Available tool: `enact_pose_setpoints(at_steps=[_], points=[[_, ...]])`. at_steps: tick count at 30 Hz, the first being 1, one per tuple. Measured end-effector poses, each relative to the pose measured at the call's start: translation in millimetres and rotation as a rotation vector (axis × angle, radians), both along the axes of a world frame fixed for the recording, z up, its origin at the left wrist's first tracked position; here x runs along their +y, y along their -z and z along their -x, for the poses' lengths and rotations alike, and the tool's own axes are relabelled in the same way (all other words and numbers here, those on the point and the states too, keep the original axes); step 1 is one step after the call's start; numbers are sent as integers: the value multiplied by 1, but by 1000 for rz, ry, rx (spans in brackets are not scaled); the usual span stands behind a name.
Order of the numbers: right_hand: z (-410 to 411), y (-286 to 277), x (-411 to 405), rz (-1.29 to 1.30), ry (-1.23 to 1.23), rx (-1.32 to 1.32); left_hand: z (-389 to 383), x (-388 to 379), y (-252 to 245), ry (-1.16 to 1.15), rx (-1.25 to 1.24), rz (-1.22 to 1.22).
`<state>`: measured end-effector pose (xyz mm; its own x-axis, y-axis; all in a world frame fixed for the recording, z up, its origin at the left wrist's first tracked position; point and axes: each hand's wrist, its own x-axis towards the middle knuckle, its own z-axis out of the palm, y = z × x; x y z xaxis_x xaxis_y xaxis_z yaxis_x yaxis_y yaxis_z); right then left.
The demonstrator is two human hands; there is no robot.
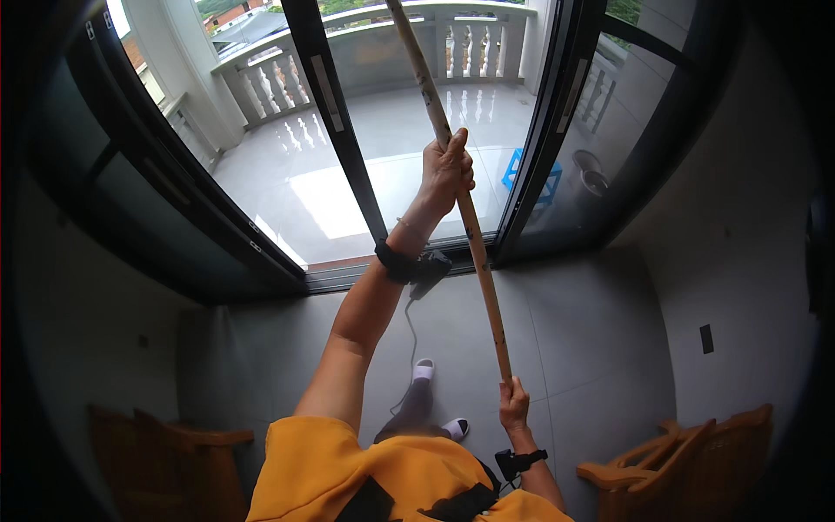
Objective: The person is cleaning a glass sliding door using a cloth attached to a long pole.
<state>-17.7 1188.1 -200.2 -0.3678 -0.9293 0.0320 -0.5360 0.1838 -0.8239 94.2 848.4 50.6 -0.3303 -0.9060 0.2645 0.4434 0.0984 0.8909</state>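
Note:
A long wooden pole [480, 251], marked with dark spots, runs from the top of the view down to the lower right. My left hand [447, 166] grips it around the middle of its visible length, in front of the sliding glass door. Lower down, beside my body, my right hand [514, 399] is closed around the pole's bottom end. The pole's far end lies outside the view. A device on a black strap sits on each wrist, and a cable hangs from the left one.
Black-framed sliding door panels [326, 98] stand ahead, with a tiled balcony and a white balustrade [261, 81] beyond. A blue plastic stool [549, 183] is outside at the right. Wooden chairs [691, 463] stand at both sides behind me.

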Motion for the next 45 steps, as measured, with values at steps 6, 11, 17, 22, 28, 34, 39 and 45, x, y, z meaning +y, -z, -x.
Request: enact_pose_setpoints(at_steps=[6,11,17,22,28,34,39,45], points=[[-13,51,51,-133,-37,-151,-3,21,86,-71,-52,-221],[-3,55,153,-510,0,-132,-2,88,225,-136,-139,-718],[-12,18,217,-771,65,20,-4,137,387,-110,-197,-1036],[-25,20,254,-766,61,33,-9,168,422,-93,-320,-1226],[-20,88,351,-782,134,49,40,204,315,-53,-404,-1086],[2,29,199,-519,272,-111,78,141,151,55,-176,-574],[45,24,100,-173,277,-107,109,71,67,164,-76,-128],[48,46,123,-203,261,-288,129,68,121,180,-179,-118]])
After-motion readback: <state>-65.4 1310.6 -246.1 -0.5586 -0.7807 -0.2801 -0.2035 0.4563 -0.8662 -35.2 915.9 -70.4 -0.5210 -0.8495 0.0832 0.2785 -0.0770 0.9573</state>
